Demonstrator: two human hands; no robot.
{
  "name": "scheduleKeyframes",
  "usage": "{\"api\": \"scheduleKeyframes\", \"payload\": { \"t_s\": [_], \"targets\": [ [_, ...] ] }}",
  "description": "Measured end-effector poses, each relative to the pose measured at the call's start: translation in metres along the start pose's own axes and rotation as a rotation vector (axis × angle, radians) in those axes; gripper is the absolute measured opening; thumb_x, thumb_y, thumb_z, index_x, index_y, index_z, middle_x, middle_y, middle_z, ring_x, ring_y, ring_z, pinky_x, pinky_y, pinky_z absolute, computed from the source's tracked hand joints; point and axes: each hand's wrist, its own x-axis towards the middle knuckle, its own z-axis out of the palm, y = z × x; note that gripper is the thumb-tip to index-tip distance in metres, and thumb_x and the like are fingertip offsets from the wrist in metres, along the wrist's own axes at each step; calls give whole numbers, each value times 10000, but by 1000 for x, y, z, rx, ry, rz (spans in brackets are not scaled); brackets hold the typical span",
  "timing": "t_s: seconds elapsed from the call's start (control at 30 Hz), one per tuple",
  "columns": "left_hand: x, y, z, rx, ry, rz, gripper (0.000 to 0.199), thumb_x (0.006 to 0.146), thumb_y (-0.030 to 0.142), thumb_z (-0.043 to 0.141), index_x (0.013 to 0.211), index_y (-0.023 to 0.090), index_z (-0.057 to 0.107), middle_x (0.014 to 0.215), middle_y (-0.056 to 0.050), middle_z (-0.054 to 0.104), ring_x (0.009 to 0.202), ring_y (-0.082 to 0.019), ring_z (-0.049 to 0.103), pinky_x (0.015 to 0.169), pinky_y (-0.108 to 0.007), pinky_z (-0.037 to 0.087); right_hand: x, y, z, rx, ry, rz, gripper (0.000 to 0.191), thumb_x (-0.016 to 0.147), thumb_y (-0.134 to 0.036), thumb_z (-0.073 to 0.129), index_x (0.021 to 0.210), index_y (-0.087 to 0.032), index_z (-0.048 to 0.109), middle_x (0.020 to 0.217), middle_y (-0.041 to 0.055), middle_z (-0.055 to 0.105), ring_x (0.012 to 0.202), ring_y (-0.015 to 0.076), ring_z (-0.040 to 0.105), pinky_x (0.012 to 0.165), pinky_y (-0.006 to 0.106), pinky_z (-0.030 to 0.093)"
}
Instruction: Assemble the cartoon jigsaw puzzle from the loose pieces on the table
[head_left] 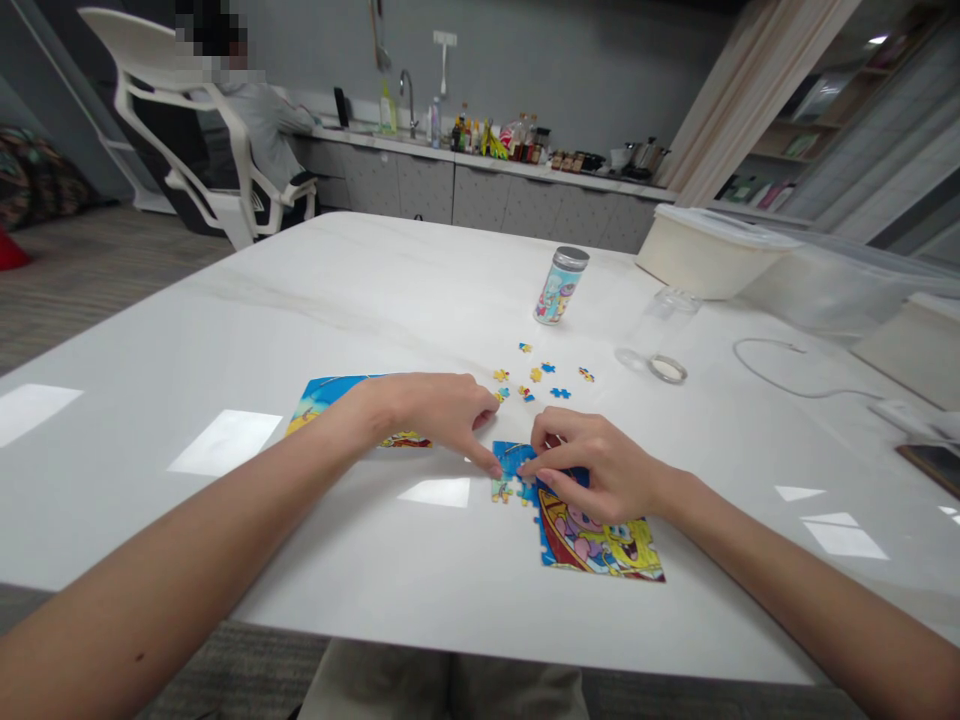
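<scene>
A partly assembled cartoon puzzle (pixel 600 545) lies on the white table, with gaps along its upper left part. My left hand (pixel 442 415) has thumb and index finger apart, the thumb tip touching the puzzle's upper left edge. My right hand (pixel 596 465) rests over the puzzle's top, fingers bent and tips at the blue pieces; whether a piece is between them is too small to tell. Several loose pieces (pixel 536 375) are scattered beyond my hands. A puzzle picture sheet (pixel 322 395) lies partly hidden under my left forearm.
A printed cylindrical can (pixel 559 287) stands behind the loose pieces. Right of it are a clear jar (pixel 671 315), a round lid (pixel 667 369), a white cable (pixel 787 385) and lidded bins (pixel 705 250). A person sits in a white-framed chair (pixel 244 170) at the back left.
</scene>
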Motion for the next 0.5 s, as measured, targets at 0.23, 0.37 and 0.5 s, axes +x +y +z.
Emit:
{"api": "scheduleKeyframes", "payload": {
  "t_s": [0.23, 0.37, 0.5],
  "targets": [
    [0, -1, 1, 12, 10, 12, 622, 639, 795, 493, 805, 200, 562, 718, -40, 586, 532, -136, 464, 499, -278, 326, -1, 1, 1, -3, -3, 1, 281, 896, -241, 443, 817, -171, 704, 784, 55, 551, 667, 136, 484, 598, 286, 407],
    [0, 2, 0, 8, 11, 23, 587, 662, 765, 509, 797, 195, 559, 688, -27, 582, 529, -131, 458, 512, -280, 326, -1, 4, 1, -7, 111, 19, 272, 904, -212, 429, 868, -167, 695, 768, 51, 549, 691, 142, 510, 619, 286, 420],
    [0, 4, -1, 3, 18, 15, 530, 676, 721, 542, 758, 197, 547, 649, -12, 573, 506, -123, 451, 501, -277, 321, 0, 8, 1, -15, 279, 158, 281, 928, -210, 404, 865, -162, 674, 728, 37, 553, 693, 144, 521, 650, 295, 420]
  ]
}}
